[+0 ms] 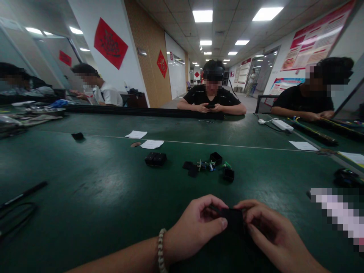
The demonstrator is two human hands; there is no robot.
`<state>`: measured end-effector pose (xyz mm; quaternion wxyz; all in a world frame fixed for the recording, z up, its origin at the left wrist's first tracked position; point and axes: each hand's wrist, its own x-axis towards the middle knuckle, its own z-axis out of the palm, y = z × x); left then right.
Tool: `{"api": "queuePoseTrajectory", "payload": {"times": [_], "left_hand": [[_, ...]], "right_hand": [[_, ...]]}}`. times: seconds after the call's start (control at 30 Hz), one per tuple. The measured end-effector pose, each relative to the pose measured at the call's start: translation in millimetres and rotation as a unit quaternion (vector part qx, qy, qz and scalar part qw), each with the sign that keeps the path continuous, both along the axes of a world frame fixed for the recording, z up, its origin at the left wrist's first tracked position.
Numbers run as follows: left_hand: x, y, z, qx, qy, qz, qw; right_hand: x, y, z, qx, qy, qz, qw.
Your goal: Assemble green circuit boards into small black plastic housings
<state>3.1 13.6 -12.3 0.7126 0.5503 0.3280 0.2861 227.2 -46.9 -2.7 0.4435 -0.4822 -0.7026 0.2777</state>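
The green table [93, 197] fills the near view, its dark mat dull and scuffed. Low over its near edge, the left hand [196, 227], with a bead bracelet [161, 250] at the wrist, and the right hand [270, 231] meet around a small black part [231, 219]. The part sits between the two hands, just clear of the mat. The left thumb and fingers pinch its left end, and the right fingers close on its right end, so both hands are clamped on it. Its far side is hidden by the fingers.

A pen [24, 194] and a loop of cable [17, 218] lie near the left edge. Further out, well apart from the hands, sits a black box [155, 158]. To its right is a cluster of small parts [210, 165] with a black cube [215, 157] just behind it. Beyond these lie two paper slips [151, 144] beside a thin white line [227, 145] across the table. A white power strip [282, 125] lies at far right.

At the far side a person [212, 98] in a black shirt holds a phone, and others sit to either side. Behind them runs a long corridor with red diamond signs [110, 43] on the left wall and ceiling lights [202, 16] overhead.
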Motion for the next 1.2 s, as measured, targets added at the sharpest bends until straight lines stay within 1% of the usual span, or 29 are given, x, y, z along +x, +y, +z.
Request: {"api": "queuePoseTrajectory", "payload": {"times": [0.2,0.43,0.63,0.9,1.2], "left_hand": [[0.1,-1.1,3.1,-0.001,0.005,0.003,1.0],[0.9,-0.4,1.8,-0.006,-0.006,0.0,1.0],[1.0,-1.2,5.1,-0.006,0.002,0.004,1.0],[0.3,-0.9,4.0,-0.001,0.004,0.0,1.0],[0.5,-0.4,4.6,0.001,0.003,-0.001,1.0]], "right_hand": [[-1.7,-1.0,1.4,-0.008,-0.001,0.0,1.0],[1.0,-0.1,-0.9,-0.005,-0.014,0.004,1.0],[3.1,-0.4,-4.6,-0.027,-0.016,0.008,0.999],[-0.5,1.0,0.2,-0.017,-0.015,0.0,1.0],[1.3,0.2,-1.3,-0.023,-0.021,0.001,1.0]]}}
